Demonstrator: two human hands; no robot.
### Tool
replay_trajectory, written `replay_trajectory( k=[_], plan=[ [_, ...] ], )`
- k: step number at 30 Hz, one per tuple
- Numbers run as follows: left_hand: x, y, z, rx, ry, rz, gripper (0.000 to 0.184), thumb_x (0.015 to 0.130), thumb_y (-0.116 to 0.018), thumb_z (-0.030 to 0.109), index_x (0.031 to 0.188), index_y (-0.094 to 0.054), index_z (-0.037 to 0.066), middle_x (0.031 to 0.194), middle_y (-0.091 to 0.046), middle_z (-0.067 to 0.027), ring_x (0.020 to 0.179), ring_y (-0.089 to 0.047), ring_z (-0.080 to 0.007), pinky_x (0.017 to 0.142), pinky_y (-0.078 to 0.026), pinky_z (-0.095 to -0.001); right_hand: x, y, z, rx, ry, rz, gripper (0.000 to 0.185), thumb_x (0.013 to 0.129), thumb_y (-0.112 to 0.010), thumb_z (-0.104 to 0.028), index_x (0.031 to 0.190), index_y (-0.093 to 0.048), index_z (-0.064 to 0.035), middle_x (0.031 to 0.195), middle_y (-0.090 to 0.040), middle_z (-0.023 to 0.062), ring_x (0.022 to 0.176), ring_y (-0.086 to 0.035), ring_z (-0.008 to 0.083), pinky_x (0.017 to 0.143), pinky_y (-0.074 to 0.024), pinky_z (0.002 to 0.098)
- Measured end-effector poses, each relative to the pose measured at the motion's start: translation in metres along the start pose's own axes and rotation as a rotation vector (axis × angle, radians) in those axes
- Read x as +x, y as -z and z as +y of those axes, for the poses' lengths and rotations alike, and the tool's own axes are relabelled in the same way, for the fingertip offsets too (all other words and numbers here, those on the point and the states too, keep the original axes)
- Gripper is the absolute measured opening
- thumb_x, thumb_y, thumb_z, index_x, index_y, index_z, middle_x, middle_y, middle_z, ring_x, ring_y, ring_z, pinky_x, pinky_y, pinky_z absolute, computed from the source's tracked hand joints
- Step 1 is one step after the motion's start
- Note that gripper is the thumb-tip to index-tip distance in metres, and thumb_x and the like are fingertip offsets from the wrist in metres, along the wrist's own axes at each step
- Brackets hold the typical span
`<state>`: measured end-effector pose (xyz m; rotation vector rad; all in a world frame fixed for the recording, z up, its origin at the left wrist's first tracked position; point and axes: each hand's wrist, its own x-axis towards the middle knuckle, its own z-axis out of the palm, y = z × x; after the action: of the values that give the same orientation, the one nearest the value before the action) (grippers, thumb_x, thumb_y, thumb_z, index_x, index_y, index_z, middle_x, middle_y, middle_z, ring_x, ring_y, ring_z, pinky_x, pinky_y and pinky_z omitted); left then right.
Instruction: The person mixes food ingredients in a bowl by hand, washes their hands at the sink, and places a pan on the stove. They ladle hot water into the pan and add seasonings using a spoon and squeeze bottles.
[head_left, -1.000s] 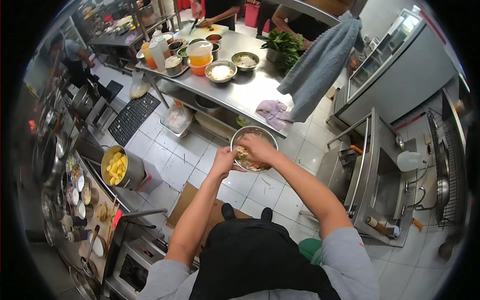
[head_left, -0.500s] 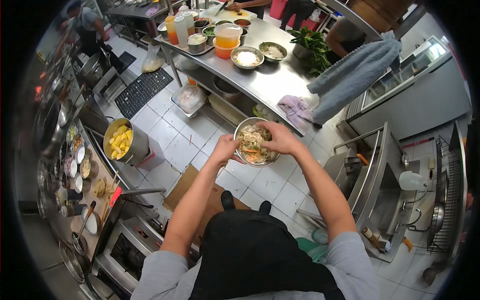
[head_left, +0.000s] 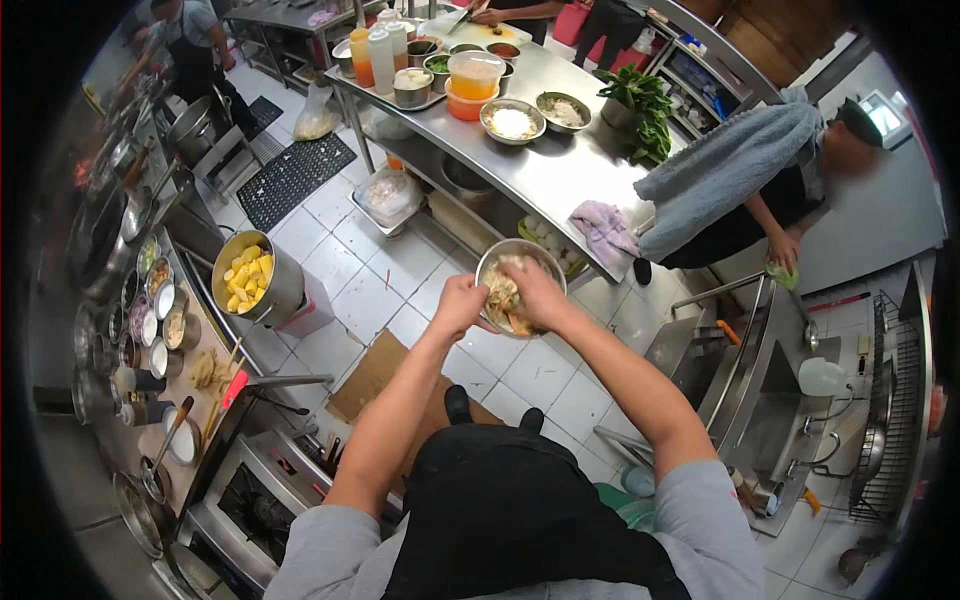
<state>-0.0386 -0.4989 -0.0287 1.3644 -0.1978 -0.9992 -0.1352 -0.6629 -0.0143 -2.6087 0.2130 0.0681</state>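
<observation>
The left grip is closed on the side of a round, shiny metal bowl, held in the air just to its right, while the right grip curls its fingers down into a loose, shredded mix inside it; whether they pinch any cannot be told. Sound practice, in my judgement, calls for the left grip to hold the bowl level and the right to lift gently from the bottom, so that strands neither mash nor spill. Ahead of both grips stands a smooth steel table, a soft, crumpled purple cloth at its edge, forward and right.
</observation>
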Motion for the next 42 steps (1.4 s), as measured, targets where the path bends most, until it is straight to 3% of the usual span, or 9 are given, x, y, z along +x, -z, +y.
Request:
replay_trajectory(
  k=[3,7,11,19,23,32,35,39,42],
  plan=[
    [0.005,0.001,-0.01,-0.109,0.034,0.114,0.022,0.089,-0.051,0.003,0.1,-0.062,-0.012,0.092,-0.065,-0.0184,0.069,-0.07,-0.0312,0.05,-0.066,-0.0442,0.017,0.005,0.002,0.052,-0.005,0.235,0.074,0.067,-0.077,-0.007,0.137,-0.053,-0.0139,0.12,-0.056,0.0183,0.116,-0.056,0.0398,0.1,-0.048,0.046],
    [0.005,0.011,0.003,-0.129,0.013,0.083,0.022,0.091,-0.05,0.005,0.099,-0.061,-0.013,0.094,-0.066,-0.0209,0.069,-0.07,-0.0337,0.05,-0.066,-0.0445,0.007,0.045,-0.016,0.179,0.218,0.082,0.058,0.07,-0.076,-0.008,0.126,-0.058,-0.0073,0.112,-0.058,0.0177,0.109,-0.057,0.0397,0.096,-0.0478,0.0469],
    [0.012,0.004,-0.001,-0.158,-0.003,0.038,0.021,0.092,-0.05,0.005,0.098,-0.061,-0.012,0.091,-0.067,-0.0202,0.068,-0.071,-0.033,0.051,-0.066,-0.0441,0.034,0.005,-0.002,-0.241,0.287,0.133,0.052,0.072,-0.075,-0.012,0.122,-0.061,-0.0075,0.114,-0.06,0.0153,0.108,-0.058,0.0345,0.094,-0.0491,0.0451],
    [0.004,-0.002,0.0,-0.222,-0.094,0.189,0.021,0.091,-0.052,0.005,0.099,-0.061,-0.012,0.087,-0.065,-0.0205,0.067,-0.071,-0.0346,0.051,-0.066,-0.0451,0.024,-0.017,-0.019,0.093,-0.176,0.191,0.072,0.069,-0.081,-0.017,0.135,-0.052,-0.0091,0.123,-0.058,0.0208,0.12,-0.055,0.0407,0.1,-0.0475,0.0447],
    [0.006,0.013,-0.001,-0.244,-0.03,0.177,0.021,0.091,-0.053,0.004,0.1,-0.061,-0.013,0.09,-0.065,-0.0233,0.067,-0.07,-0.0374,0.051,-0.066,-0.0468,0.033,-0.004,-0.003,0.305,0.092,0.236,0.076,0.066,-0.078,-0.014,0.137,-0.051,-0.0082,0.128,-0.059,0.0224,0.119,-0.058,0.0398,0.101,-0.0476,0.0435],
    [0.008,0.031,0.025,-0.1,0.036,-0.038,0.022,0.088,-0.052,0.004,0.101,-0.063,-0.01,0.086,-0.066,-0.016,0.069,-0.07,-0.0285,0.052,-0.066,-0.0443,0.058,0.014,-0.008,-0.09,0.354,-0.274,0.052,0.071,-0.075,-0.015,0.121,-0.061,-0.0078,0.121,-0.059,0.0186,0.116,-0.057,0.0398,0.101,-0.0465,0.043],
    [0.005,0.039,0.015,-0.137,-0.028,0.084,0.023,0.088,-0.051,0.003,0.101,-0.063,-0.012,0.086,-0.067,-0.0176,0.066,-0.07,-0.0299,0.052,-0.065,-0.0441,0.043,0.024,0.001,-0.211,0.342,-0.028,0.059,0.071,-0.076,-0.016,0.127,-0.059,-0.0085,0.127,-0.057,0.0191,0.112,-0.059,0.0422,0.101,-0.0471,0.0455],
    [0.001,0.01,0.003,-0.197,-0.2,0.182,0.02,0.09,-0.051,0.005,0.095,-0.06,-0.012,0.085,-0.065,-0.0201,0.061,-0.069,-0.0326,0.048,-0.065,-0.0455,0.039,-0.017,-0.027,0.102,-0.161,0.136,0.071,0.069,-0.08,-0.019,0.132,-0.051,-0.0063,0.127,-0.057,0.0247,0.112,-0.058,0.0449,0.099,-0.0483,0.0483],
    [0.005,0.012,-0.011,-0.332,-0.087,0.265,0.018,0.089,-0.051,0.004,0.093,-0.058,-0.012,0.084,-0.064,-0.0206,0.06,-0.069,-0.0339,0.048,-0.065,-0.0473,0.058,-0.015,-0.016,0.473,-0.145,0.138,0.072,0.068,-0.081,-0.02,0.132,-0.052,-0.0061,0.124,-0.06,0.0231,0.116,-0.058,0.0418,0.098,-0.0483,0.0464]
  ],
)
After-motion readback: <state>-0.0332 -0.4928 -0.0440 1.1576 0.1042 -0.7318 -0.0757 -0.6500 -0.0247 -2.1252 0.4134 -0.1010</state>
